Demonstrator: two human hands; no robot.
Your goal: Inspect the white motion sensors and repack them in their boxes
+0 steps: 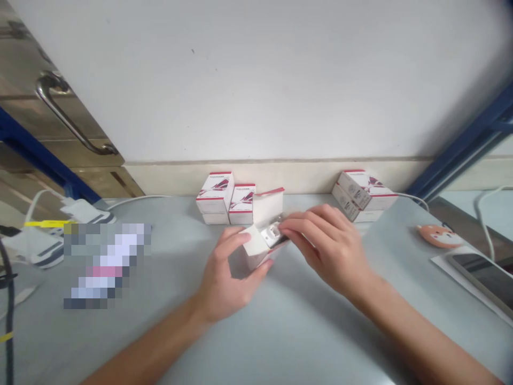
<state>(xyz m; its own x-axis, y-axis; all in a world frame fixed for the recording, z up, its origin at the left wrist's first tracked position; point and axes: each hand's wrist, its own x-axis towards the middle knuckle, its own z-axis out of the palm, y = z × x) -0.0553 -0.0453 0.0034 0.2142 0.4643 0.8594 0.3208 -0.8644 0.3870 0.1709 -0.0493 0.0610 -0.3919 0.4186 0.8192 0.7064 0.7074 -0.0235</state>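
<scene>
And here's the left hand (228, 272), cupped around a white carton (260, 246) with red trim at centre frame, holding it just above the counter (304, 342)! The lid flap (268, 206) stands open, and a silvery piece (272, 233) shows in the mouth. The right hand (328, 248) comes in from the right with its fingers (298, 230) closed narrow at that opening, though whether they pinch the piece, I can't tell. Good form here: a firm cradle below, light fingertips above, carton kept steady. Behind, two stacks of matching cartons (214, 198) stand upper centre, with another stack (358, 192) to the right. (Their red-and-white labels? Too small to read!) A fox-faced pad (438, 236) sits at right.
</scene>
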